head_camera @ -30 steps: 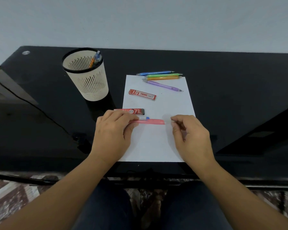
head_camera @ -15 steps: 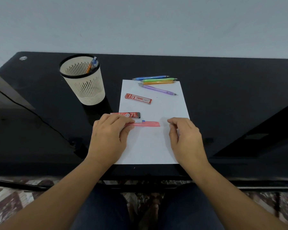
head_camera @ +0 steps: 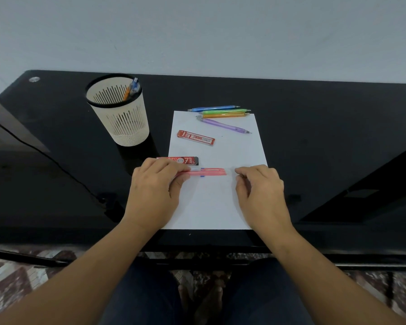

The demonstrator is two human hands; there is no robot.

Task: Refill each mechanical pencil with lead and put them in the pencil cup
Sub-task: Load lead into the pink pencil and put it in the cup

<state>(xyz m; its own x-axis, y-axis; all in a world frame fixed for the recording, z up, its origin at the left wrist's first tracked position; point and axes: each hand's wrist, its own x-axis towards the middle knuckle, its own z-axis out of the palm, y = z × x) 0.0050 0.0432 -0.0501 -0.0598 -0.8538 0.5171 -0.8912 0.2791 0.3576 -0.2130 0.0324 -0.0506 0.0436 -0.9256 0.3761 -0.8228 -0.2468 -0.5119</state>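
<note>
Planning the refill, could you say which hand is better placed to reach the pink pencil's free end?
Right: the right hand lies just off that end; the left hand grips the pink pencil.

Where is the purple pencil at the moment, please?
Head view: the purple pencil lies on the paper at its far end, right of the cup, beside the orange pencil.

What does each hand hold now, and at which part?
Left hand pinches the red pencil at its left end. Right hand is curled; any hold cannot be told.
</note>
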